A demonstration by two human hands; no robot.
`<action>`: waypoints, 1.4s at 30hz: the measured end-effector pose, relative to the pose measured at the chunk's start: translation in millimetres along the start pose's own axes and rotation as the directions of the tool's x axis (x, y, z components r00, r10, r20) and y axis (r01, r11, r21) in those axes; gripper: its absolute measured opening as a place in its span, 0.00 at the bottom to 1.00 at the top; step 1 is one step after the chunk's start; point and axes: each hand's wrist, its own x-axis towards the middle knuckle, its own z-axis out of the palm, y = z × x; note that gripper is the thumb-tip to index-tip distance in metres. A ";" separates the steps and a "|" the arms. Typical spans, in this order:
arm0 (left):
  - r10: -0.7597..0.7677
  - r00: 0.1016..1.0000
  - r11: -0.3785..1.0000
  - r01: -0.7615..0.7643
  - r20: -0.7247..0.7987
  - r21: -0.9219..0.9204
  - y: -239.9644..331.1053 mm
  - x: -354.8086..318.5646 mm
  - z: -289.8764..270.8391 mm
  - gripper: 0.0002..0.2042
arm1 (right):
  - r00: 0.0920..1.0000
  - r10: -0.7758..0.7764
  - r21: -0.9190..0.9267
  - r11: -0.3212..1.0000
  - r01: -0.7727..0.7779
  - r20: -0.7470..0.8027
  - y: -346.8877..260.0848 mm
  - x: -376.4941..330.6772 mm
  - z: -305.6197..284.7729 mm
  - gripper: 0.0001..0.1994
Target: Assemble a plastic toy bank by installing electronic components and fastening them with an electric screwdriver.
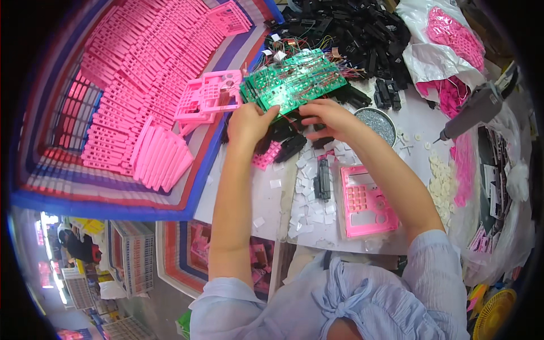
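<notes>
A panel of green circuit boards with many coloured wires lies tilted at the far middle of the table. My left hand is closed on its near left corner, thumb on top and the other fingers hidden. Close to the near right edge is my right hand, its fingers bent and apart with nothing visible in them. Pink plastic frames rest just left of the boards, on the rim of a striped bag. In front of me, a pink housing lies beside a black plastic part.
The striped bag at left holds rows of pink parts. Black parts are heaped at the back. A round tin of small metal pieces, white squares, white discs and a grey power screwdriver are at right.
</notes>
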 end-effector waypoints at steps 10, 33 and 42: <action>-0.129 0.991 0.991 0.128 -0.043 -0.027 22.2 45.3 18.3 0.30 | 0.587 -0.797 -0.946 0.063 0.319 0.145 11.7 22.6 -14.2 0.23; -0.015 0.989 -0.030 -0.150 -0.150 -0.988 44.7 -136.6 -27.1 0.09 | 0.838 -0.482 -0.270 0.797 0.541 0.256 39.3 -135.4 -20.4 0.19; 0.254 0.966 -0.315 0.034 -0.050 -0.949 77.1 -205.7 20.3 0.17 | 0.922 -0.382 -0.017 0.923 0.383 0.067 49.8 -206.6 -24.7 0.16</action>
